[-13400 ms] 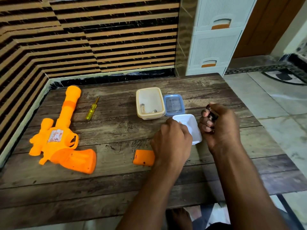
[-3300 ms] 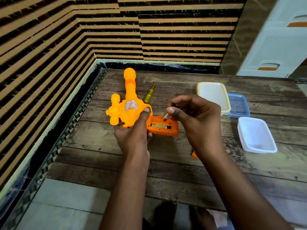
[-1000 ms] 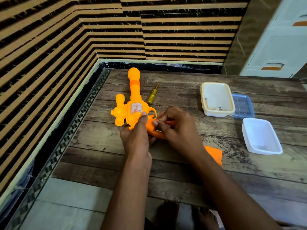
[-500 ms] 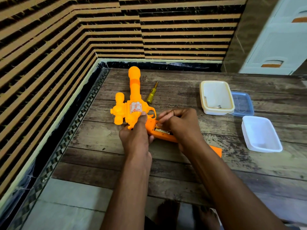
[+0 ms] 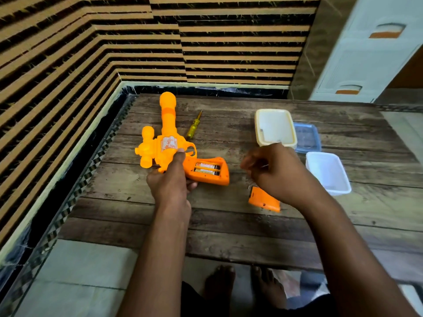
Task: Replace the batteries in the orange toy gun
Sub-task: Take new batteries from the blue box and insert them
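Note:
The orange toy gun [image 5: 168,124] lies on the wooden table [image 5: 229,225] with its barrel pointing away from me. My left hand [image 5: 170,179] grips its body just behind the trigger guard. The grip's compartment faces up, uncovered, with two batteries [image 5: 207,169] lying side by side in it. My right hand [image 5: 274,172] hovers to the right of the grip, apart from the gun, its fingers loosely curled and blurred, with nothing plainly in them. The orange battery cover [image 5: 263,200] lies on the table, partly under that hand.
A yellow screwdriver [image 5: 194,125] lies right of the barrel. Further right are a cream container [image 5: 274,115], a blue lid [image 5: 307,138] and a white container [image 5: 327,172]. Striped walls close the left and far sides; a white drawer unit [image 5: 370,53] stands beyond.
My right hand has lifted off the gun's grip and swung right, over the loose cover. The compartment it was covering now shows two batteries. My left hand keeps its hold.

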`<state>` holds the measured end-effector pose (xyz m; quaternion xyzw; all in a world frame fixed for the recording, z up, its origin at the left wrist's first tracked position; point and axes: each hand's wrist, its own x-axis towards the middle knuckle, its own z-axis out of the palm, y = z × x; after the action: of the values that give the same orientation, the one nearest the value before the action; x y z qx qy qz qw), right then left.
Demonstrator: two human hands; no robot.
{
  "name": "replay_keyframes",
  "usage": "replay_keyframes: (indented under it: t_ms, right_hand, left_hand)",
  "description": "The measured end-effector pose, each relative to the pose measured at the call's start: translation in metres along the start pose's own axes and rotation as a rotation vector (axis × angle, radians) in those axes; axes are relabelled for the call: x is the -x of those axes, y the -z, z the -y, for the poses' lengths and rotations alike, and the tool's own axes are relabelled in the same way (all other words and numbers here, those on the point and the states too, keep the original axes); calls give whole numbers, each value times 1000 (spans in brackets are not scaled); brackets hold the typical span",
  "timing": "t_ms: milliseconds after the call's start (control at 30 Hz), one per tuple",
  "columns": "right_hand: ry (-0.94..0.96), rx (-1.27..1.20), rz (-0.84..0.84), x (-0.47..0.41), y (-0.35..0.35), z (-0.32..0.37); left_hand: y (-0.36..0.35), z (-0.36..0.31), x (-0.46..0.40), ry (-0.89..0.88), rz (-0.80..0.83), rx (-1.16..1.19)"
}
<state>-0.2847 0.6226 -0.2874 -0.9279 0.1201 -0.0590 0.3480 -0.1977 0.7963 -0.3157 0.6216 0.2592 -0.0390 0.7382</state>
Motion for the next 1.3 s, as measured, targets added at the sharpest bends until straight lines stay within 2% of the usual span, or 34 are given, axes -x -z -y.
replay_keyframes:
  t_ms: [200, 333, 633, 900, 1033, 1200, 1300]
  right_hand:
    - [-144, 269, 179, 16, 12, -14]
    - [-243, 290, 235, 15, 6, -16]
    - [-187, 303, 262, 13, 10, -12]
    - [-107, 99, 206, 16, 14, -8]
    - [-41, -175, 61, 11, 6, 2]
    - [-26, -291, -49, 2, -2, 5]
    - [-27, -454, -143, -1, -2, 7]
  left_hand:
    - [1, 3, 5, -20, -1, 11]
    - [-1, 3, 4, -20, -11, 8]
    - [-1, 4, 1, -8, -17, -18]
    - [0, 4, 0, -11, -16, -27]
    - [-1, 4, 0, -6, -22, -25]
    - [-2, 3, -2, 16, -34, -14]
    - [-2, 2, -3, 23, -28, -25]
